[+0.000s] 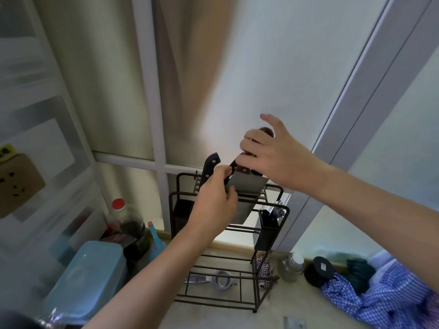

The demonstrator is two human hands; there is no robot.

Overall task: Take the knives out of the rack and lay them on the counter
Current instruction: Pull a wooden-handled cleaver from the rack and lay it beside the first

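Up at the top of the dark brown wire rack [270, 236], both bare hands are working among the knives. The right hand [273, 155] is curling its fingers around the reddish-brown wooden handle of a broad steel cleaver [247, 184], with the thumb sticking up free and the handle's rounded end poking out above the knuckles; the grip is looking loose rather than tightly clenched. The cleaver's wide grey blade is standing upright, its lower part sitting down in the rack's top slots. The left hand [213, 205] is pinching at the blade's near edge, fingertips closing on the metal just beside a dark riveted handle; exactly what the fingers are squeezing is hard to tell. A black-handled knife [209, 170] is leaning in the rack just left of the cleaver, untouched. The rack is standing on the pale beige counter [213, 314], with a metal citrus squeezer [213, 280] lying on its bottom shelf. A light blue plastic box [88, 279] is sitting to the left and a blue checked cloth [389, 295] is lying crumpled to the right.
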